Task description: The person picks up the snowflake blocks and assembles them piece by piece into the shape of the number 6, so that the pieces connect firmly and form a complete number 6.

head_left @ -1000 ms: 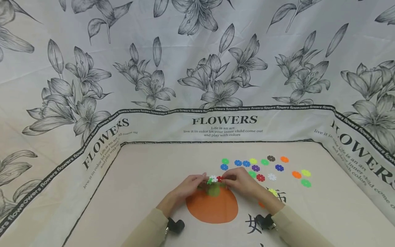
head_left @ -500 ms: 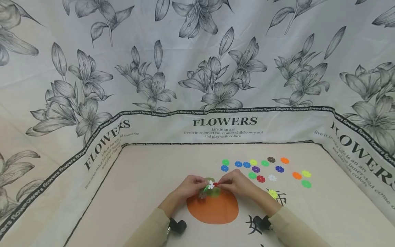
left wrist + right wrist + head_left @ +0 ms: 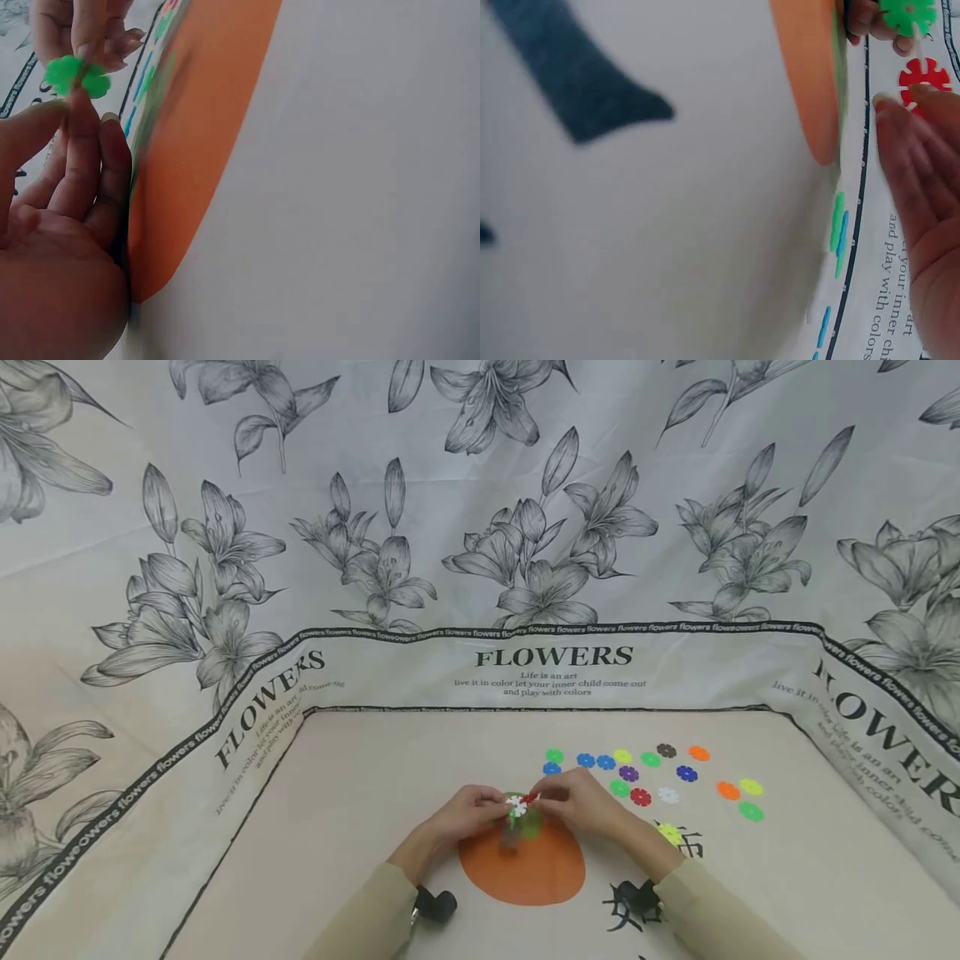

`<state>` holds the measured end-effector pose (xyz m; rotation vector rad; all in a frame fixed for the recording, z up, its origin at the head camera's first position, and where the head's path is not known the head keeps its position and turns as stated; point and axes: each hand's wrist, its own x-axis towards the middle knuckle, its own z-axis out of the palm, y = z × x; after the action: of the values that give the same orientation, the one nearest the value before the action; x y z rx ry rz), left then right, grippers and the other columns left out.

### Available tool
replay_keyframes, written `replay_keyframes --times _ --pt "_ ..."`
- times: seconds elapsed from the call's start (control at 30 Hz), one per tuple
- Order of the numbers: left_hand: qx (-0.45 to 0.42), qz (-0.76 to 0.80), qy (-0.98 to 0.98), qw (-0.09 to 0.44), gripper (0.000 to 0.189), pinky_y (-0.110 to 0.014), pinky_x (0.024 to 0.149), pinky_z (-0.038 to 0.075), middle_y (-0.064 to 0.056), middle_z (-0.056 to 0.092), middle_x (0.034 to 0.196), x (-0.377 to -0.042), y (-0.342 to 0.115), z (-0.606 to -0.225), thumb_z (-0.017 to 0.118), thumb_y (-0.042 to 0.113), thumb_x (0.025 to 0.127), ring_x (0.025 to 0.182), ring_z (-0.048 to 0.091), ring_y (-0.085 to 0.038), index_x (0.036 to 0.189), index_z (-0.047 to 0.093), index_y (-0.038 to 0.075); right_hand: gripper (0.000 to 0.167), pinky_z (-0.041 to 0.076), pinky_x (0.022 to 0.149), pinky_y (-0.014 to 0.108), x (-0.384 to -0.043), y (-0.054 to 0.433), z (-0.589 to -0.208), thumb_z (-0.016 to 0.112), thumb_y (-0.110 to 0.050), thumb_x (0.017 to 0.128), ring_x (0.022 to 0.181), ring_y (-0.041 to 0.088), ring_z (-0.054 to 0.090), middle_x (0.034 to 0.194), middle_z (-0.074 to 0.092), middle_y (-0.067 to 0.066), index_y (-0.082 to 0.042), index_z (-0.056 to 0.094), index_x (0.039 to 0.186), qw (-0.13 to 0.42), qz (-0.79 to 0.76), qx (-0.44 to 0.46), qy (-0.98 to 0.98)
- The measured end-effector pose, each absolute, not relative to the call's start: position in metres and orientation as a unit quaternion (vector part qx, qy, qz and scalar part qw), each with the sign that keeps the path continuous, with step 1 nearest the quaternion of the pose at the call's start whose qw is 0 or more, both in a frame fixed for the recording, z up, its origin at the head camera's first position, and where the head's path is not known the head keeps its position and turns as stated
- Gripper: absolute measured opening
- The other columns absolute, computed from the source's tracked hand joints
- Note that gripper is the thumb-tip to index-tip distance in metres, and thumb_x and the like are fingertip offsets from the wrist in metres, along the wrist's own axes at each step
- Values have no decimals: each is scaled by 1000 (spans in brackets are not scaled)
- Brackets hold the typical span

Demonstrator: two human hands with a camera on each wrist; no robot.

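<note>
Between my hands, above the orange printed shape [image 3: 521, 864], is a small cluster of notched plastic snowflake discs. A white disc [image 3: 517, 806] faces the head camera, with a red disc [image 3: 529, 797] at its right. My left hand [image 3: 467, 812] pinches the cluster from the left, by the green disc [image 3: 58, 73] seen in the left wrist view; the exact pinched edge is hidden. With thumb and fingers my right hand [image 3: 576, 802] pinches the red disc [image 3: 921, 73]. The green disc [image 3: 907, 13] shows above it in the right wrist view, and a pale disc lies edge-on between them.
Several loose snowflake discs lie on the cloth beyond and right of my right hand, among them a purple disc [image 3: 628, 773], a brown disc [image 3: 667, 750] and an orange disc [image 3: 727, 791]. A yellow disc [image 3: 670, 835] lies by the right forearm. Printed fabric walls [image 3: 555, 668] surround the surface.
Both hands have drawn closer together, and the cluster has turned between them. The white disc now faces the camera, with the green below it. The red disc stays in my right hand.
</note>
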<state>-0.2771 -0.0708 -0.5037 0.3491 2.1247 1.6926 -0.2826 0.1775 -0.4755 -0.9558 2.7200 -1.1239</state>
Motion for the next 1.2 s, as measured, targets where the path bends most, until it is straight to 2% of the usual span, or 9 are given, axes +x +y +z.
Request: replay_keyframes --times 0.17,0.4,0.6,0.83,1.03,1.2 --pt "124 611 755 205 17 -24 78 46 -5 75 89 -276 -66 -502 67 14 99 85 62 -13 107 71 0 24 53 67 27 -283 192 -473 73 -11 94 75 11 61 85 68 -1 0 71 115 7 -350 -204 914" --pt "102 607 762 199 16 -27 82 48 -5 75 91 -275 -65 -505 67 17 100 88 64 -15 108 70 3 32 50 59 31 -283 200 -476 73 -9 91 61 14 59 85 65 7 6 66 119 25 -357 -110 927" --pt "87 605 766 200 18 -33 94 52 -2 75 98 -275 -65 -505 66 20 100 96 65 -17 112 72 8 34 49 66 33 -288 197 -479 77 -15 89 74 18 57 87 63 7 4 66 115 25 -347 -112 931" --pt "78 615 759 199 18 -34 95 51 -2 73 101 -274 -63 -505 63 20 102 99 63 -17 114 70 7 28 52 73 36 -291 192 -480 76 -18 90 84 20 58 93 63 7 0 64 109 44 -334 -91 937" --pt "73 619 756 202 19 -32 91 51 -3 71 97 -275 -64 -507 62 23 103 97 62 -17 111 70 8 18 51 67 31 -291 190 -479 73 -16 93 76 17 58 86 65 6 0 66 101 37 -366 -99 925" --pt "81 623 751 201 20 -31 90 51 -3 71 95 -276 -64 -508 62 25 104 95 63 -16 110 70 8 27 46 55 26 -285 188 -477 67 -13 98 60 12 53 83 71 12 8 64 114 77 -485 -118 863"
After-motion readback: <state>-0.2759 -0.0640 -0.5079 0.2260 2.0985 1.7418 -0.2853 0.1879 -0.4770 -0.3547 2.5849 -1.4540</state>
